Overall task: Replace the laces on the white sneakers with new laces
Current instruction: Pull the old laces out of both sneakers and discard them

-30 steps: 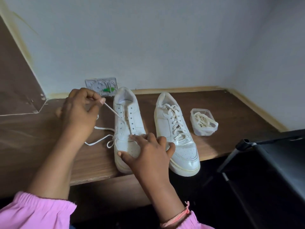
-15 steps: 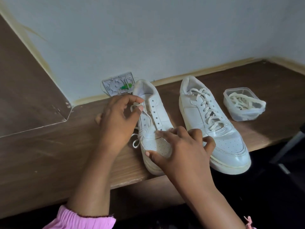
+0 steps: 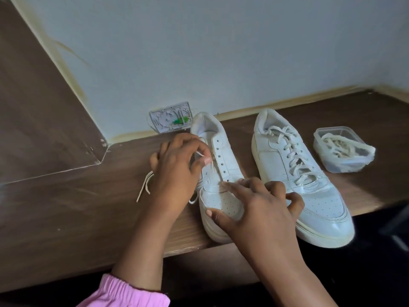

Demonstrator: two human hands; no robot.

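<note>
Slackened since before, lace (image 3: 145,185) stays pinched by left hand (image 3: 177,169); right hand (image 3: 261,209) presses sneaker (image 3: 221,173).

Dim, soft light is cast from the right; the right hand (image 3: 261,209) is motion-blurred, and edges are bowed by wide-angle distortion

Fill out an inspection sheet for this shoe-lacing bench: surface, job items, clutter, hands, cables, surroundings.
Surface: brown wooden shelf, pale scuffs, chipped corner at left.
Job's things: left sneaker, eyelets mostly empty, toe overhanging the front edge; right sneaker fully laced; loose lace trailing on the shelf; clear tub holding a bundle of laces.
Clutter: small clear plastic case with a green bit inside, against the wall.
Hands: left hand pinches the lace near the eyelets; right hand rests on the left sneaker's toe.
Cables: nothing seen.
Surroundings: pale wall, yellowish trim along its base.
</note>
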